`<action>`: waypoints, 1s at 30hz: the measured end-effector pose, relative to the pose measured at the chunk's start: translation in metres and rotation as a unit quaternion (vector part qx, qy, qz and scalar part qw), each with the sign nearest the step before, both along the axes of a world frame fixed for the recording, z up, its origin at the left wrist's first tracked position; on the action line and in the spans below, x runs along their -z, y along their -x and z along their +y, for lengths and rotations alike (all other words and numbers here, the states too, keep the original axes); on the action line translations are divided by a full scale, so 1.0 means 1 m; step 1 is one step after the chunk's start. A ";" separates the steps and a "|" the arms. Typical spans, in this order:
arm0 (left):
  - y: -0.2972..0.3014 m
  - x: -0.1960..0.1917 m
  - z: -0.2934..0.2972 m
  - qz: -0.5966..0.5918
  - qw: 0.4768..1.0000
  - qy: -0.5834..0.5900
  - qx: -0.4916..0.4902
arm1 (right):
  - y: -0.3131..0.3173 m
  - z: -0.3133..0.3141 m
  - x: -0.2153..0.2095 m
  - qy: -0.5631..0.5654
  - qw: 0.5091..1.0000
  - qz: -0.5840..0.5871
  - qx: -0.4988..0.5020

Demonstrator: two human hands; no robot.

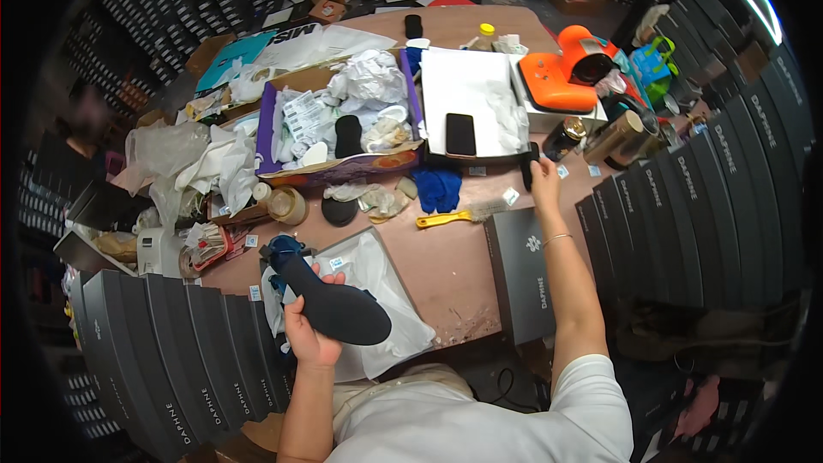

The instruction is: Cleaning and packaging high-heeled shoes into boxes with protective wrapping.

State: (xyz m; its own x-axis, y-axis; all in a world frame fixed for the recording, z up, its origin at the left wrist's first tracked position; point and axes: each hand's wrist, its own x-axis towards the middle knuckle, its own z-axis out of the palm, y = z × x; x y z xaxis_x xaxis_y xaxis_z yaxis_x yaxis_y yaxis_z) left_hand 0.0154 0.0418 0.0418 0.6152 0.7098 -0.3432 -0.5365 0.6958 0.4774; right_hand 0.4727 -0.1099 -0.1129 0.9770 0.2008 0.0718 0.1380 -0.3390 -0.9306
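Note:
My left hand grips a shoe, its flat black sole facing up and dark blue shiny parts showing at the far end. The shoe is above an open shoe box lined with white tissue paper. Stretched far forward on the right, my right hand has its fingers closed on a narrow black object beside a white-topped box; its exact kind is unclear. Below my right forearm stands a closed dark grey shoe box. A yellow-handled brush lies between my hands.
Stacks of dark shoe boxes flank me at left and right. Ahead are a purple carton of crumpled paper, a phone, a blue cloth, a dark jar and an orange device.

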 end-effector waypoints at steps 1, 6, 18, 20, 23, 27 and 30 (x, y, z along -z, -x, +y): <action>-0.001 0.002 0.003 -0.001 1.000 -0.008 0.006 | -0.028 -0.007 0.019 0.101 0.992 -0.071 0.021; 0.004 0.009 0.012 0.076 0.996 -0.033 0.039 | -0.068 -0.021 0.060 0.404 0.913 -0.052 -0.020; 0.004 0.036 0.032 0.037 0.999 0.032 0.007 | 0.110 0.028 -0.071 -0.061 0.935 0.079 -0.341; 0.001 0.035 0.028 0.037 0.998 0.043 0.021 | 0.142 0.078 -0.076 0.044 0.868 0.076 -0.488; -0.003 0.025 0.020 0.038 0.999 0.019 0.029 | 0.179 0.167 -0.047 -0.008 0.795 -0.007 -0.606; 0.019 0.026 0.013 0.062 0.997 0.034 0.025 | 0.225 0.257 -0.011 0.050 0.765 -0.012 -0.642; 0.032 0.024 0.015 0.069 0.997 0.034 0.016 | 0.232 0.286 0.027 0.106 0.797 -0.075 -0.590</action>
State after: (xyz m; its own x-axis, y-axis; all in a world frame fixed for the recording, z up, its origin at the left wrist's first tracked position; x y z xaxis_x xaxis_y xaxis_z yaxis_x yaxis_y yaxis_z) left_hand -0.0163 0.0567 0.0174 0.5813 0.6627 -0.4721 -0.4464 0.7449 0.4959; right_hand 0.2403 0.1759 -0.1399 0.0840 0.9964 0.0124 0.5808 -0.0388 -0.8131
